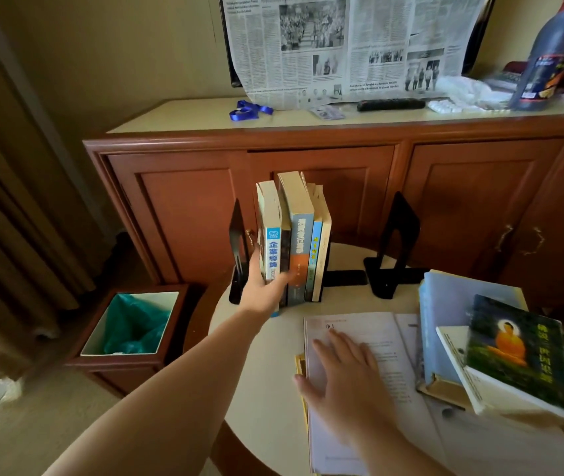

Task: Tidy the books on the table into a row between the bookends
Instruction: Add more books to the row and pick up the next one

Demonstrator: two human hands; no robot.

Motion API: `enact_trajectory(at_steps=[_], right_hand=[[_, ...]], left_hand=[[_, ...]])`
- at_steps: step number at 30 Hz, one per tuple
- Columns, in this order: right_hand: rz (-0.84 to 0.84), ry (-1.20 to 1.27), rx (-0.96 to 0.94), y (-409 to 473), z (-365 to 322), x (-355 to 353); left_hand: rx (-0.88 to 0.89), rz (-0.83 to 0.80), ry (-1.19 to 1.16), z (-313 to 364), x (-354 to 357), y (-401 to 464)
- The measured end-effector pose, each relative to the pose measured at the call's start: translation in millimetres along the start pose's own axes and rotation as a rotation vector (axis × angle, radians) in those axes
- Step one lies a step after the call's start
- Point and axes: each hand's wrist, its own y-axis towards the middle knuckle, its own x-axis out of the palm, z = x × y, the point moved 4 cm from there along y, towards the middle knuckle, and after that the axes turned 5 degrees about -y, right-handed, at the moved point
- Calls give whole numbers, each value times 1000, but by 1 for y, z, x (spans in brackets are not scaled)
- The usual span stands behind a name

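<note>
On a round cream tabletop, the left hand wraps its fingers around the spines of upright paperbacks beside the thin black metal left bookend, seemingly steadying the row. The right hand lies flat, fingers spread, on an open soft-paged book; closing and shelving it looks next, toward the right bookend, with stacked books waiting.

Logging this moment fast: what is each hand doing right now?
Left hand: gripping the upright white book at the left end of the row.
Right hand: open, flat on the open book, holding nothing.
</note>
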Motion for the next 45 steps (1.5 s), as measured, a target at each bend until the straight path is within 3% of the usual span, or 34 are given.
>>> enact_trajectory(at_steps=[4,11,13,17,19,26,33,39,41,45], right_hand=[[-11,0,-7,1,-1,-3],[10,-7,-19,0,0,-2],[5,-12,-20,0,-1,-2],[10,-5,-9,0,-2,-2],[16,-5,-11,0,-1,-1],[8,6,-16,-4,-3,-4],[103,-51,31,-14,-7,-16],[-90,-66,-12,-18,-11,-56],[-24,36,-35,-26,-7,-87],[265,80,-45,-53,27,-145]], left_hand=[[-16,25,55,-9,-10,2],[119,163,30,-7,-20,-2],[93,109,24,-1,-16,4],[-19,-183,72,3,-10,7],[-25,-255,119,5,-11,8],[-136,-164,204,6,-14,4],[-184,-48,316,9,-15,-35],[-329,-39,236,12,0,-76],[-313,-54,197,25,12,-92],[-234,-236,218,51,56,-127]])
